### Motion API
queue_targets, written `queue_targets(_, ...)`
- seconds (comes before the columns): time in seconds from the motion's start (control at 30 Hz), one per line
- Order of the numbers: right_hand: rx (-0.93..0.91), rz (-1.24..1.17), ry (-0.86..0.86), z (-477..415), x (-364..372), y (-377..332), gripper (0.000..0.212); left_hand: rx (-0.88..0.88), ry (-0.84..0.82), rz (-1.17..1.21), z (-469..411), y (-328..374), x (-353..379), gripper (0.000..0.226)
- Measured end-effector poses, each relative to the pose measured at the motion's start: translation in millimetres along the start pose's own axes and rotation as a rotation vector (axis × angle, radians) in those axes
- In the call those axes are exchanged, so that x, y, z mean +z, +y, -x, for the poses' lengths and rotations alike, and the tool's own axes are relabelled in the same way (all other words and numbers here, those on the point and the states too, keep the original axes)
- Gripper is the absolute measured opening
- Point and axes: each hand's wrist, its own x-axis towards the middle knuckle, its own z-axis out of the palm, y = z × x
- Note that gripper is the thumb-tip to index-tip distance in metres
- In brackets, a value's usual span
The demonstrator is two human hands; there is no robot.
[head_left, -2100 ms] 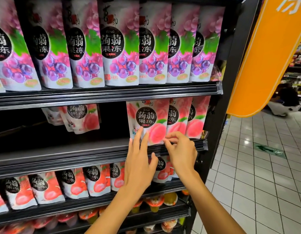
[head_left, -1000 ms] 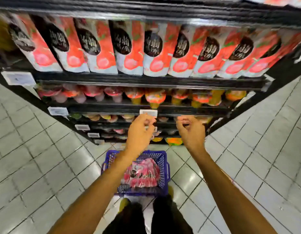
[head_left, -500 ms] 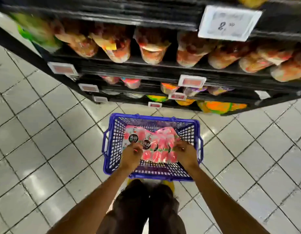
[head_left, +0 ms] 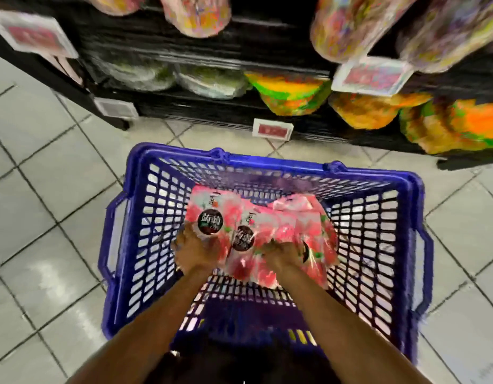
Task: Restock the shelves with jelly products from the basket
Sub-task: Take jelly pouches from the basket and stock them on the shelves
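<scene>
A blue basket [head_left: 270, 163] is sitting on the tiled floor [head_left: 46, 189], close in front of the black shelves [head_left: 201, 110]; the person is standing over its near wall, both bare forearms reaching down into it. A heap of pink and red jelly pouches [head_left: 278, 217] is lying inside the basket, filling the middle and spreading toward the right wall; two of the pouches are showing round black labels, face up.

The left hand [head_left: 194, 253] is gripping the near left edge of the heap, its fingers curling around the pouch with the leftmost black label; the right hand [head_left: 284, 254] is gripping the near middle of the heap, its fingers curling down into the wrapping, with more pouches fanning out to its right. The two hands are working side by side and apart, with the second black-labelled pouch showing between them; how many pouches each is holding is not clear through the blur, nor whether the heap is resting on the basket's bottom.

On the far side, the lowest shelves are carrying blurred goods: pale tubs [head_left: 134, 72] with greenish contents at the left; orange and green tubs [head_left: 289, 95] in the middle, with more running off to the right. A white price tag [head_left: 272, 130] with a red panel is hanging from the bottom shelf edge, just beyond the basket's far rim.
</scene>
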Motion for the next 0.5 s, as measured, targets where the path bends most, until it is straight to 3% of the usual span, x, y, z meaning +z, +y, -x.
queue_targets(0.1,0.054,-0.091,0.005,-14.3,16.5,2.7,0.022,-0.094,-0.029,0.078,-6.0,3.9,18.5,0.109)
queue_targets(0.17,0.076,-0.100,-0.017,-16.8,28.6,4.5,0.023,-0.134,-0.030,0.120,-5.3,5.7,24.6,0.107)
queue_targets(0.2,0.064,-0.079,0.000,-17.8,33.9,6.2,0.023,-0.139,-0.027,0.137,-6.3,6.4,22.8,0.092)
queue_targets(0.27,0.041,-0.036,0.073,-15.0,40.1,9.0,0.016,-0.138,-0.060,0.204,-10.4,6.0,16.3,0.040)
queue_targets(0.3,0.048,-0.047,0.107,-11.4,39.1,9.2,0.007,-0.147,-0.120,0.246,-12.0,5.5,13.1,0.036)
queue_targets(0.4,0.030,-0.135,0.119,-1.9,33.6,14.8,0.013,-0.157,-0.251,0.234,-12.4,2.7,4.8,0.051)
queue_targets(0.5,-0.042,-0.237,0.145,5.0,22.7,13.1,0.023,0.015,-0.268,0.146,-8.8,1.3,3.4,0.057)
